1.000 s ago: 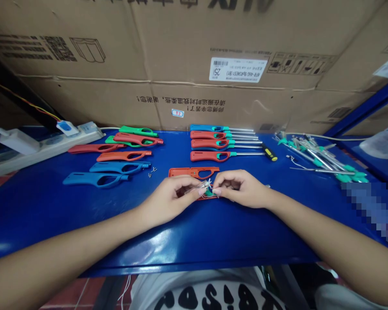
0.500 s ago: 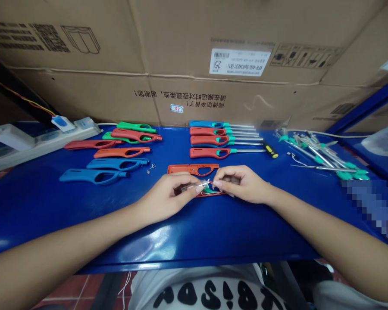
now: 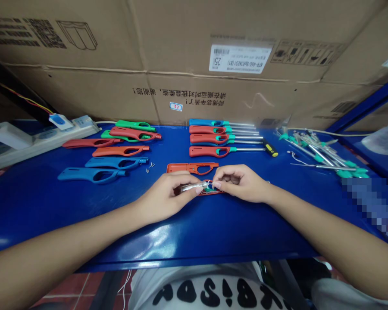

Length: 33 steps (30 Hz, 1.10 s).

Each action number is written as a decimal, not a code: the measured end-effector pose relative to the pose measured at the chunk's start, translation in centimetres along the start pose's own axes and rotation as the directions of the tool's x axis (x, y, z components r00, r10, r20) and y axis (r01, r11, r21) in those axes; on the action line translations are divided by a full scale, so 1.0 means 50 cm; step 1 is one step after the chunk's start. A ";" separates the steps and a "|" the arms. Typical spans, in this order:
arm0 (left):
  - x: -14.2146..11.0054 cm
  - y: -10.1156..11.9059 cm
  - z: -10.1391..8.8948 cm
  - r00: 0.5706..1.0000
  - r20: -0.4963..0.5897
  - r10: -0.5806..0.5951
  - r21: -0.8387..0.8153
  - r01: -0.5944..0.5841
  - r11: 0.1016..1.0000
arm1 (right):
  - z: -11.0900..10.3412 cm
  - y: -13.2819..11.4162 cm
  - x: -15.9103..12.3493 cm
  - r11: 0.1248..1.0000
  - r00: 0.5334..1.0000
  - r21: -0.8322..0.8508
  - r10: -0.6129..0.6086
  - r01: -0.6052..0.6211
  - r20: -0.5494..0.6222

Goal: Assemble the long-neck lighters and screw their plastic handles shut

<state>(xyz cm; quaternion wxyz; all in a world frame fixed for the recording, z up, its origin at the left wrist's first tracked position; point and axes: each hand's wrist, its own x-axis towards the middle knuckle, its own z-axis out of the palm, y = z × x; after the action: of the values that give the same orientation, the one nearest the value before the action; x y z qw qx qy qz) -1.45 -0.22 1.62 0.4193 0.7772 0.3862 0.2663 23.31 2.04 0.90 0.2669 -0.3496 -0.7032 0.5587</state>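
Note:
Between the thumb and fingers of my left hand [image 3: 163,198] is a small clear lighter fuel tank [image 3: 190,187], lying nearly level with its capped end pointing right. My right hand [image 3: 242,184] pinches a thin strand close to that end; whether it is tube or wire I cannot tell. Beneath both hands sits an open red-orange lighter shell half [image 3: 213,193] with a green trigger piece and white wire inside, partly hidden by my fingers. Just beyond them, an orange shell half [image 3: 194,168] lies with its inner side up.
Loose blue shell halves [image 3: 90,175], with red, orange and green ones, lie at left near small screws [image 3: 151,165]. Assembled lighters [image 3: 210,151] are lined up behind, beside a yellow-black screwdriver [image 3: 270,148]. Metal lighter rods [image 3: 326,159] pile up right. A power strip [image 3: 84,128] and cardboard [image 3: 181,56] border the table.
The fuel tank has turned slightly in my left hand and looks brighter. My right fingers stay at its capped end, barely moved. The whole view has shifted slightly.

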 end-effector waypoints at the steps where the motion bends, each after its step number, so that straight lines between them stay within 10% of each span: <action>1: 0.000 0.000 0.000 1.000 0.003 0.003 -0.004 -0.003 1.000 | 0.000 -0.001 0.000 1.000 1.000 -0.007 0.003 -0.003 0.000; 33: 0.003 0.002 0.007 1.000 0.027 0.011 -0.002 -0.010 1.000 | 0.010 -0.006 -0.002 0.994 0.999 -0.112 -0.003 -0.002 -0.040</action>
<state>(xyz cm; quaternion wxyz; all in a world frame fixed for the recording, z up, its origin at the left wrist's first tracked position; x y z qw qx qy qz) -1.06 -0.28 1.57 0.4239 0.7824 0.3761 0.2582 22.93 1.63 1.05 0.2609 -0.3751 -0.7281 0.5110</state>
